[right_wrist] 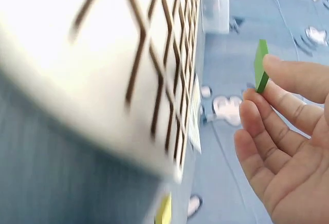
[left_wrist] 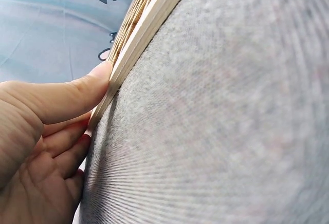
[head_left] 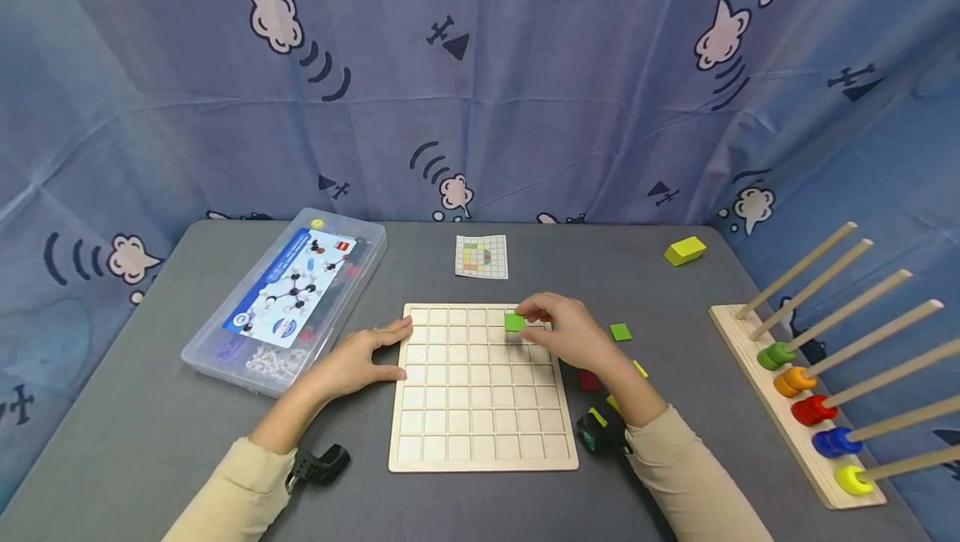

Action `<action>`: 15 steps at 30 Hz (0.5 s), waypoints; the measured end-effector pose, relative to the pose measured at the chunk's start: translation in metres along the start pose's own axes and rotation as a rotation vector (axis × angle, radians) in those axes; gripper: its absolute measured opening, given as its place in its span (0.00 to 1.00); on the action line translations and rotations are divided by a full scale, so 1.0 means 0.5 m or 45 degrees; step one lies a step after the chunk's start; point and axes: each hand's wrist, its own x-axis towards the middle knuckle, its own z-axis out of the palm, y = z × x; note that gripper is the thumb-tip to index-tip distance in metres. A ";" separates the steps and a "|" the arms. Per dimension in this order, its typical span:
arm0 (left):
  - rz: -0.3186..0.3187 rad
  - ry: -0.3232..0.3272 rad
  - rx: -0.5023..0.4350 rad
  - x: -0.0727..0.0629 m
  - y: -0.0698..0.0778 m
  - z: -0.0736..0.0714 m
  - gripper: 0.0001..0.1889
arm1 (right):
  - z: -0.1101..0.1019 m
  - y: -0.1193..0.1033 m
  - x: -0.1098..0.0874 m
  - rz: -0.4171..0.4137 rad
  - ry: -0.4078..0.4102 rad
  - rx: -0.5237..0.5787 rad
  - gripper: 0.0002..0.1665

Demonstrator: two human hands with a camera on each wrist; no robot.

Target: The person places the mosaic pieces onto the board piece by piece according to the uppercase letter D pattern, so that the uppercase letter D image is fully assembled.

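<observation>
My right hand [head_left: 566, 328] pinches a green square tile [head_left: 514, 323] between thumb and fingers, over the upper right part of a wooden grid board [head_left: 483, 470]. In the right wrist view the tile [right_wrist: 260, 66] stands edge-on, held above the board's surface. My left hand [head_left: 362, 365] rests at the board's left edge. From the left wrist, its thumb and fingertips touch the board's wooden side [left_wrist: 134, 47], the fingers only loosely bent. No tile lies in any visible square of the board.
Right of the board lie another green tile [head_left: 620, 332], a red tile [head_left: 588, 381] and yellow pieces, partly hidden by my forearm. A pattern card [head_left: 481, 273] lies behind. A plastic case [head_left: 360, 296] stands left, a yellow block [head_left: 685, 251] back right, and a peg stand [head_left: 806, 434] far right.
</observation>
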 end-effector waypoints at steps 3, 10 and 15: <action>0.002 0.003 -0.011 0.000 -0.002 0.001 0.39 | 0.026 -0.020 0.021 -0.029 -0.044 0.014 0.15; 0.003 0.016 -0.013 0.001 -0.002 -0.001 0.39 | 0.076 -0.052 0.067 -0.032 -0.138 0.014 0.14; -0.003 0.018 0.001 0.002 -0.001 0.002 0.38 | 0.099 -0.071 0.088 -0.033 -0.205 -0.016 0.13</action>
